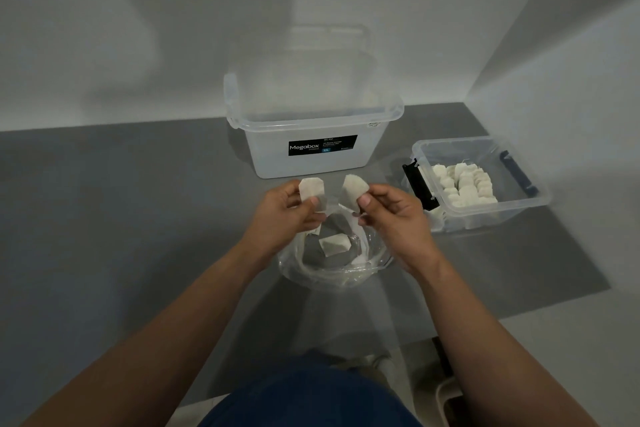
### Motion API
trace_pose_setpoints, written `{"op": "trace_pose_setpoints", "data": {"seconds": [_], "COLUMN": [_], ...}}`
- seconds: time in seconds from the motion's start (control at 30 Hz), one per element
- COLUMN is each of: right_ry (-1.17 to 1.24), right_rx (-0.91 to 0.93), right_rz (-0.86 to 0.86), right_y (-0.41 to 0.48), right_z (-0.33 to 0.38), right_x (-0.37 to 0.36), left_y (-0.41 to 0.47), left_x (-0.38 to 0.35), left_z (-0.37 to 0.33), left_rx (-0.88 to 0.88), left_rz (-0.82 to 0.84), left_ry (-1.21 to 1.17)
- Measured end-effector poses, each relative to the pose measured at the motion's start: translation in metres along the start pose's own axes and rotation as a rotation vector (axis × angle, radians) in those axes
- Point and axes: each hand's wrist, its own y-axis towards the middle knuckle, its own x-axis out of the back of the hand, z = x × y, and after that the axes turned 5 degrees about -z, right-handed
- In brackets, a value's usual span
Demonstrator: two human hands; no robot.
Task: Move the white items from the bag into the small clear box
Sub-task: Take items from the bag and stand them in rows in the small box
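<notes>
My left hand (284,210) pinches a white tea bag (312,194) above the clear plastic bag (294,271) on the grey table. My right hand (394,215) pinches a second white tea bag (354,188) just to the right of the first. One more white tea bag (333,244) lies inside the open bag, below and between my hands. The small clear box (485,219) stands to the right with several white tea bags (464,184) piled in it. Black latches sit on its two ends.
A large clear tub (311,163) with a black Megabox label stands just behind my hands, against the wall. White walls meet in a corner behind the small box. The grey table surface (121,219) stretches left. My dark-clothed lap shows at the bottom edge.
</notes>
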Motion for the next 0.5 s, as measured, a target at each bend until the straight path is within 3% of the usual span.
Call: {"op": "trace_pose_setpoints", "data": {"seconds": [0.1,0.27,0.5], "right_ry": [0.111,0.064,0.083], "right_rx": [-0.014,0.005,-0.020], "right_rz": [0.049,0.015,0.050], "right_y": [0.004,0.007,0.007], "right_z": [0.011,0.016,0.036], "right_x": [0.000,0.009,0.030], "left_y": [-0.002,-0.005,-0.001], "left_x": [-0.014,-0.027,-0.054], "left_z": [-0.014,-0.029,-0.043], "left_rx": [0.034,0.034,-0.008], "left_rz": [0.104,0.317,0.211], "left_ry": [-0.068,-0.151,-0.129]}}
